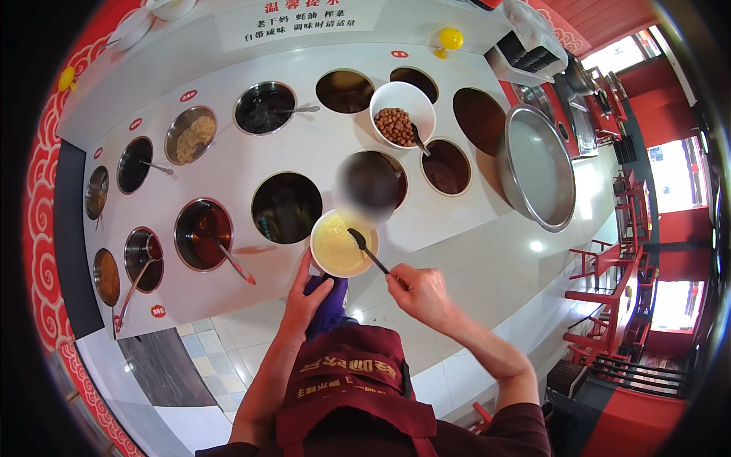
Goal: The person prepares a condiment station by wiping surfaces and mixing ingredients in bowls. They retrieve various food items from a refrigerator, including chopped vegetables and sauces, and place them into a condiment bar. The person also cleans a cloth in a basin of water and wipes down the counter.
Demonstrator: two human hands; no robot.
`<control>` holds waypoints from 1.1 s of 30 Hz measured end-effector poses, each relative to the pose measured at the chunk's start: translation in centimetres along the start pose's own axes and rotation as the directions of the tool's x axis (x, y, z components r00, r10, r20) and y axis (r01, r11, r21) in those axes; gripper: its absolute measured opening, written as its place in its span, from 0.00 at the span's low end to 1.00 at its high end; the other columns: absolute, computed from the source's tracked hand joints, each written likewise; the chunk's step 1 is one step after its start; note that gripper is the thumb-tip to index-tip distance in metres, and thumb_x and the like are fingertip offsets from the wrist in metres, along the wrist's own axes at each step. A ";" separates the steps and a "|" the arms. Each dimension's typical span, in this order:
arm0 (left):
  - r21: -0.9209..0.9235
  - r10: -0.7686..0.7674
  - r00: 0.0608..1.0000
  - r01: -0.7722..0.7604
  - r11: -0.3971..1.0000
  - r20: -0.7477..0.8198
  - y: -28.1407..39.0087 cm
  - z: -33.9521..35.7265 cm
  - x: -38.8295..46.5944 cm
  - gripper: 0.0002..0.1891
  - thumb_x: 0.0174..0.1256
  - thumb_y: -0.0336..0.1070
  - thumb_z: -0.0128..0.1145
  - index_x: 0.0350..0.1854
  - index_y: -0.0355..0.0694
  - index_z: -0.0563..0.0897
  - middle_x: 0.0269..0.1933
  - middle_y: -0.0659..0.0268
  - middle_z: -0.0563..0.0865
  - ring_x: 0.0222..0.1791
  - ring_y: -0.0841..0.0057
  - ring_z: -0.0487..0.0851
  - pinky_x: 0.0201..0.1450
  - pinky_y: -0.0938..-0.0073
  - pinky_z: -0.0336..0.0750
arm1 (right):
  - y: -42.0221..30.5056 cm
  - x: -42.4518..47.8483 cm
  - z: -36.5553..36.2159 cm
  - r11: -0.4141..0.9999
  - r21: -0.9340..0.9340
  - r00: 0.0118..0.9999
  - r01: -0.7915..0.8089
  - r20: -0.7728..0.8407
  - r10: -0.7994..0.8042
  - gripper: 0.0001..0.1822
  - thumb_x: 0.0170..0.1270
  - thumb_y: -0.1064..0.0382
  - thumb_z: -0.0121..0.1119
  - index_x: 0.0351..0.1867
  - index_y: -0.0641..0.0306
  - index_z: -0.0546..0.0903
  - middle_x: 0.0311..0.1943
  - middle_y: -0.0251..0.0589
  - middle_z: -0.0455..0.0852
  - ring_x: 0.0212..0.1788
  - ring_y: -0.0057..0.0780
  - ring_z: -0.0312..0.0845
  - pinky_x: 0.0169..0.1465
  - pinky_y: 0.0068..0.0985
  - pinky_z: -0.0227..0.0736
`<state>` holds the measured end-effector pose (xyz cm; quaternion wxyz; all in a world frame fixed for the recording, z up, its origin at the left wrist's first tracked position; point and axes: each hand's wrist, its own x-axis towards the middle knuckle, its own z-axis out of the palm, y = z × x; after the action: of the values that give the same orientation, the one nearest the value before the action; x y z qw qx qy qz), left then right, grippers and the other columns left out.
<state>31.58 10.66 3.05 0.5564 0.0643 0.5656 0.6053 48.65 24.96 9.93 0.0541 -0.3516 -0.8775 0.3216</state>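
Near the counter's front edge, my left hand [308, 300] supports a white bowl [316, 260] from the side and below. Pale yellow granules [331, 245] fill much of that bowl. A bunched purple cloth [328, 308] sits by the same hand, under the bowl; whether the fingers grip it is hard to tell. My right hand [422, 294] grips the handle of a black spoon [374, 257], its tip resting in the granules. Just beyond the bowl, a round blurred patch covers part of a dark counter opening [400, 171].
The white counter [228, 154] has several round openings, some holding metal pots such as one of red oil [203, 234] with a ladle. A white bowl of peanuts [394, 125] with a spoon stands behind. A large steel basin [539, 165] overhangs the right edge. Red tables [614, 294] stand beyond.
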 end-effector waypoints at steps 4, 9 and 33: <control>-0.009 -0.031 0.999 0.031 0.999 0.019 -0.1 -0.1 0.2 0.38 0.63 0.31 0.58 0.75 0.47 0.56 0.69 0.63 0.67 0.61 0.75 0.72 0.63 0.74 0.67 | -0.6 -0.5 2.8 0.879 0.390 0.961 -0.276 0.077 0.267 0.11 0.59 0.64 0.60 0.24 0.69 0.77 0.16 0.44 0.79 0.16 0.33 0.74 0.23 0.31 0.67; 0.038 -0.007 1.000 0.006 0.999 0.016 -0.5 -0.3 0.3 0.38 0.63 0.31 0.57 0.75 0.47 0.56 0.68 0.62 0.67 0.61 0.74 0.72 0.62 0.73 0.69 | -0.9 -0.7 3.7 0.780 0.462 0.906 -0.423 0.227 0.357 0.12 0.66 0.62 0.58 0.27 0.68 0.79 0.15 0.33 0.79 0.16 0.15 0.71 0.20 0.20 0.65; 0.550 0.475 0.873 -0.344 0.761 -0.111 1.8 -1.2 1.6 0.15 0.72 0.36 0.48 0.55 0.35 0.76 0.46 0.59 0.84 0.41 0.73 0.83 0.46 0.76 0.75 | 5.0 5.6 -4.6 0.882 0.399 0.967 -0.252 0.131 0.217 0.24 0.56 0.65 0.66 0.55 0.63 0.74 0.42 0.37 0.82 0.42 0.21 0.78 0.48 0.24 0.75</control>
<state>29.06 11.59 3.07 0.2980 0.2584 0.7417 0.5425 48.86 33.78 9.82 0.0513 -0.4223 -0.7422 0.5178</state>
